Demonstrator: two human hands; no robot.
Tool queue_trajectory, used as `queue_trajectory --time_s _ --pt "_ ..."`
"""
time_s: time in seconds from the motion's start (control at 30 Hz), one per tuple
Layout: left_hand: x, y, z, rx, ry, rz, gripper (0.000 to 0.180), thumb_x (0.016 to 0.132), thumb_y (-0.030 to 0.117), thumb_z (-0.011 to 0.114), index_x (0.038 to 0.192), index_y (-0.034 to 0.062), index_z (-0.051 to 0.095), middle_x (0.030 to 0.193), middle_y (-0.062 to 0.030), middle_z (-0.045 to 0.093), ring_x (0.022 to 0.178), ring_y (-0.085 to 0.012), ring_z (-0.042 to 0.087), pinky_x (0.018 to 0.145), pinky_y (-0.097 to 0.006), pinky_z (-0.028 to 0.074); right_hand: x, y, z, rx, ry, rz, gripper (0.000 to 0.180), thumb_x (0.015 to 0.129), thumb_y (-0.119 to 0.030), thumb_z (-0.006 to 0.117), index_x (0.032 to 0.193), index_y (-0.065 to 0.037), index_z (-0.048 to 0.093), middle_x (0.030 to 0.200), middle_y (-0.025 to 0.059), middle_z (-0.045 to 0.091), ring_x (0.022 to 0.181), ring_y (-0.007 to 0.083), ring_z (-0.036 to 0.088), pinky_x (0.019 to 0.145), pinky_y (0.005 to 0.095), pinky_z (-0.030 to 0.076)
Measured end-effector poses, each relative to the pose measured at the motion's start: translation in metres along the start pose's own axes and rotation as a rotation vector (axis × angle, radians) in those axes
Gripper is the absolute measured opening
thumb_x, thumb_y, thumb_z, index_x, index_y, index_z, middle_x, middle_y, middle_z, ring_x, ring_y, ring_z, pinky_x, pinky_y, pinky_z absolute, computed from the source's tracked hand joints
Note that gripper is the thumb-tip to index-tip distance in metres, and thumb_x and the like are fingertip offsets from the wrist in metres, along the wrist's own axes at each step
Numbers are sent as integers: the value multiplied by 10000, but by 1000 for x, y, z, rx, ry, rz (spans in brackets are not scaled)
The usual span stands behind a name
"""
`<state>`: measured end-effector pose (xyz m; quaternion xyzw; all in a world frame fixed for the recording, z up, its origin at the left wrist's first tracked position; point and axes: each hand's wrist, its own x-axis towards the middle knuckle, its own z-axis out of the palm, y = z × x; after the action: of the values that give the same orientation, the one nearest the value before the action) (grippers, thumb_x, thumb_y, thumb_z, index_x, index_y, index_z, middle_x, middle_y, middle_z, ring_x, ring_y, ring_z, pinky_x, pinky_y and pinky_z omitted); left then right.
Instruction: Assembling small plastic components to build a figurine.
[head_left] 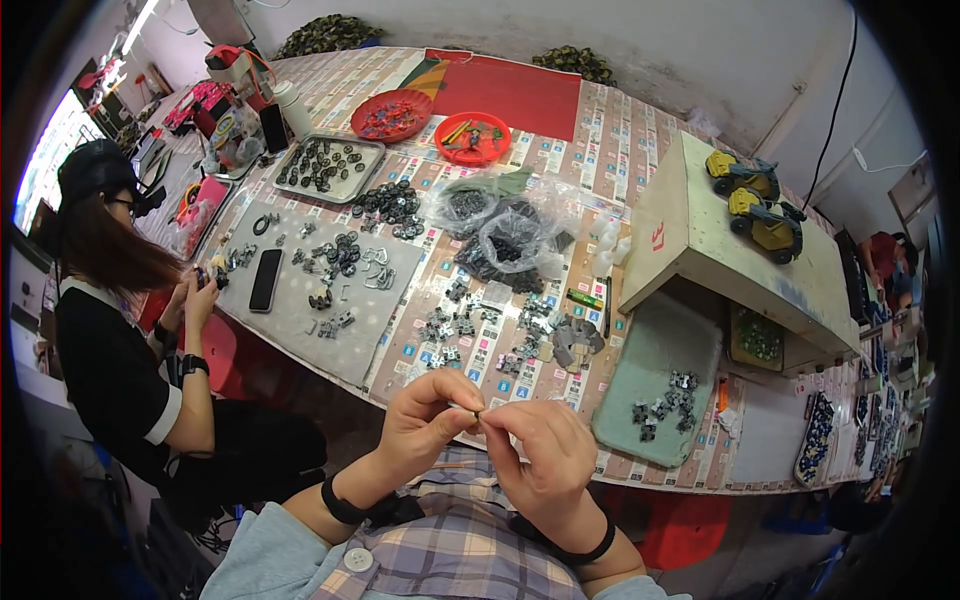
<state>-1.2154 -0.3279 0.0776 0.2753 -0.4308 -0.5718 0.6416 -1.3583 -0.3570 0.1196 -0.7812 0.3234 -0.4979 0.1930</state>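
Observation:
Above the table's near edge, my left hand [425,425] and my right hand [545,450] meet fingertip to fingertip. Pinched between them is a tiny dark piece [477,414], mostly covered by the fingers and too small to name. Just beyond my hands lie small grey and dark parts [445,325] in loose clusters. Flat grey-brown pieces [575,343] are heaped to the right of these. Farther back, clear plastic bags [505,225] hold many small black parts. A green tray [650,345] with a cluster of small dark parts [668,405] sits to my right.
At left a co-worker [130,340] in black handles something small. A phone [265,280] lies on a grey mat [370,340] among metal parts. Behind stand a metal tray [330,190] of black rings and two red dishes [393,115]. Two toy vehicles [765,222] top a wooden box [665,240].

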Motion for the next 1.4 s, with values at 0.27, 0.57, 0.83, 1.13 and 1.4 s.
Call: queue_trajectory --time_s 0.27,0.57,0.83,1.13,1.4 --pt "-4 0 -1 -37 47 34 112 811 50 609 899 -16 588 843 -91 575 739 -120 555 641 -217 451 0 -3 -2 195 -60 165 128 675 43 656 767 -9 585 717 91 599 621 200 585 556 267 448" --pt "-6 -2 -7 59 64 123 110 775 24 638 876 -16 619 827 -92 613 740 -126 569 640 -217 451 2 -4 -2 346 -114 299 115 696 5 654 796 -28 607 725 65 594 599 185 584 514 268 442" --pt "-13 4 -7 51 92 48 136 751 -22 645 884 -39 627 807 -97 615 712 -118 589 617 -198 464 -1 -3 -1 231 -113 163 129 694 -5 645 801 -51 589 711 64 578 615 217 564 532 299 431" --pt "-14 9 -8 137 66 57 135 731 -34 658 863 -40 632 803 -113 617 706 -137 598 613 -211 478 -7 0 2 91 -77 -36 168 679 -15 662 819 -56 580 720 60 567 597 213 547 520 312 412" --pt "-13 9 -9 214 -64 205 294 692 -21 705 841 57 464 762 -114 619 717 -171 605 597 -254 468 -13 5 0 143 -57 -104 179 656 -22 683 811 -53 600 714 55 558 573 199 538 495 291 401"
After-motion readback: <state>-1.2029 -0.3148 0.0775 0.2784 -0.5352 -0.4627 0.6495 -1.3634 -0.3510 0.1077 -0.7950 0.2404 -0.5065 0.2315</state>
